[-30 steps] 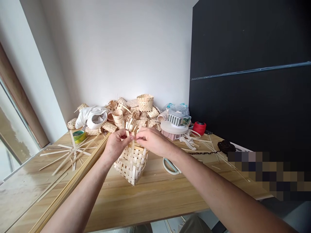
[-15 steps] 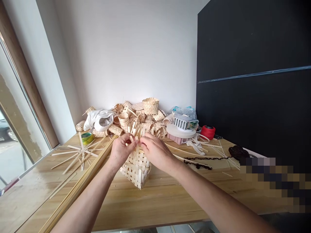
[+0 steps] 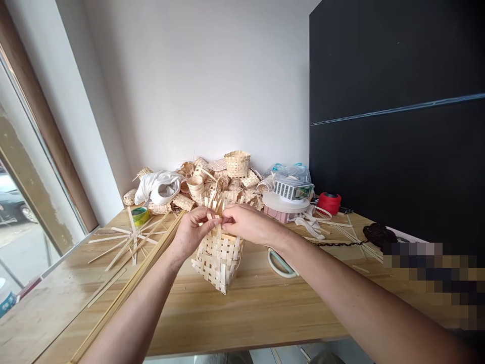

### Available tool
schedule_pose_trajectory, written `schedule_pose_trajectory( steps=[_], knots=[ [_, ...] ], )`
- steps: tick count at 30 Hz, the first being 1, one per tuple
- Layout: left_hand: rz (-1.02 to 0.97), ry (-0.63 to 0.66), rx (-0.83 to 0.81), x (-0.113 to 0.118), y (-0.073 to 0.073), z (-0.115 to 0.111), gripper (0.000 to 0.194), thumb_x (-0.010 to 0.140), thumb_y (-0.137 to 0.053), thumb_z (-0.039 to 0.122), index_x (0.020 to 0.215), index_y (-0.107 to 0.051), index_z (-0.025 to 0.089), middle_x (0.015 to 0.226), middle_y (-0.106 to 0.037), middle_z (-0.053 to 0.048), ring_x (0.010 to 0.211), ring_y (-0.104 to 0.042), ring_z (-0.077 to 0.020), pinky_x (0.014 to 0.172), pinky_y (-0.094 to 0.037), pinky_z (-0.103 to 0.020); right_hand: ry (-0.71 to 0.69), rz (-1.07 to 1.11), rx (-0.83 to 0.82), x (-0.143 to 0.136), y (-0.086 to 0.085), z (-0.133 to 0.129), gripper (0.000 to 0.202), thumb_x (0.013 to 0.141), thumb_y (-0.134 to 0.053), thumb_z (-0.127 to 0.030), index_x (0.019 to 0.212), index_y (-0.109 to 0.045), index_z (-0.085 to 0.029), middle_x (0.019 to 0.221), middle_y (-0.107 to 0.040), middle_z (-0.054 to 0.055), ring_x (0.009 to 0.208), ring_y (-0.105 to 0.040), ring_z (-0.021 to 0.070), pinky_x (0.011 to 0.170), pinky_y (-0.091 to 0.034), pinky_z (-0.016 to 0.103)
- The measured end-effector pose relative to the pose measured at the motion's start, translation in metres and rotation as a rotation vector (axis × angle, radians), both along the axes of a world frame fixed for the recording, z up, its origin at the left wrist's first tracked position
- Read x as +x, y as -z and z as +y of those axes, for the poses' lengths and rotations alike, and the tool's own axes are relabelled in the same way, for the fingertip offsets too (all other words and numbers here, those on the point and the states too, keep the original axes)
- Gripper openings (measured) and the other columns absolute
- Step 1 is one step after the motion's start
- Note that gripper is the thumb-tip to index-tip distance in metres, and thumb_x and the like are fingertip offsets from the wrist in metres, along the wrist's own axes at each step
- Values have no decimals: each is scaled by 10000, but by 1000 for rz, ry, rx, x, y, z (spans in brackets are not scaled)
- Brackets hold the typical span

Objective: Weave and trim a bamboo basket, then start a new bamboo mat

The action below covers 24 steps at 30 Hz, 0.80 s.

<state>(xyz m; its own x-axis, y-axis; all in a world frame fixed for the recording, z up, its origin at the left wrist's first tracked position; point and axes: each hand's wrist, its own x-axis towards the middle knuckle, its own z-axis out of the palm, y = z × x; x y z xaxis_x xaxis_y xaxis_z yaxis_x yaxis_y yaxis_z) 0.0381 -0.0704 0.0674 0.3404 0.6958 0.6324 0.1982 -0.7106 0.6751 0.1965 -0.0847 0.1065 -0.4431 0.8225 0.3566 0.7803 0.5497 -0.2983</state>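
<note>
A pale basket woven from flat strips (image 3: 220, 260) stands on the table in front of me, one corner of its base towards me. Loose strip ends (image 3: 212, 198) stick up from its top. At the near rim, my left hand (image 3: 195, 230) pinches a strip end between thumb and fingers. My right hand (image 3: 246, 222) is closed at the same rim, close beside the left fingertips; its fingers seem to grip a strip, partly hidden by the hand. Just right of the basket, scissors with pale handles (image 3: 282, 264) lie partly under my right forearm.
Behind is a heap of small woven baskets (image 3: 197, 184) with a white cloth (image 3: 157, 187). At left lie crossed strips (image 3: 134, 235), green tape (image 3: 141, 216) and a long strip bundle (image 3: 151, 263). A red thread spool (image 3: 329, 203) and a white round lid (image 3: 286, 202) are at right.
My right hand and forearm have shifted and turned slightly at the rim, uncovering more of the basket's right side and the scissors. The view has moved a little.
</note>
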Motion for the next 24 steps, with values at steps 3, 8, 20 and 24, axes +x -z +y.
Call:
schedule_pose_trajectory(
  steps=[3, 8, 20, 24],
  knots=[
    [13, -15, 31, -1, 0, -1, 205, 768, -572, 318, 641, -536, 162, 694, -545, -18, 657, -487, -125, 626, -396, -242, -7, 36, 61, 0, 6, -2, 199, 732, -519, -108, 544, -487, -168, 605, -460, -30, 598, -430, 105, 533, -287, 217],
    [22, -55, 37, -2, -1, -5, 232, 764, -560, 342, 621, -521, 164, 636, -529, 1, 595, -454, -107, 575, -371, -216, 38, 83, 201, -4, 28, -8, 150, 786, -450, -72, 688, -505, -171, 775, -501, 12, 701, -475, 128, 611, -342, 236],
    [112, -250, 62, 1, 1, -12, 196, 784, -502, 317, 652, -455, 180, 520, -443, 53, 504, -390, -88, 503, -304, -197, 64, 204, 355, -8, 52, -13, 160, 843, -355, -101, 752, -449, -193, 818, -481, 47, 700, -489, 164, 627, -371, 268],
    [106, -206, 12, 0, 4, -2, 208, 788, -489, 337, 657, -431, 186, 522, -440, 51, 507, -414, -95, 501, -312, -201, 16, 290, 374, -8, 55, -12, 197, 831, -324, -74, 739, -443, -201, 799, -461, 35, 693, -474, 156, 624, -369, 260]
  ],
)
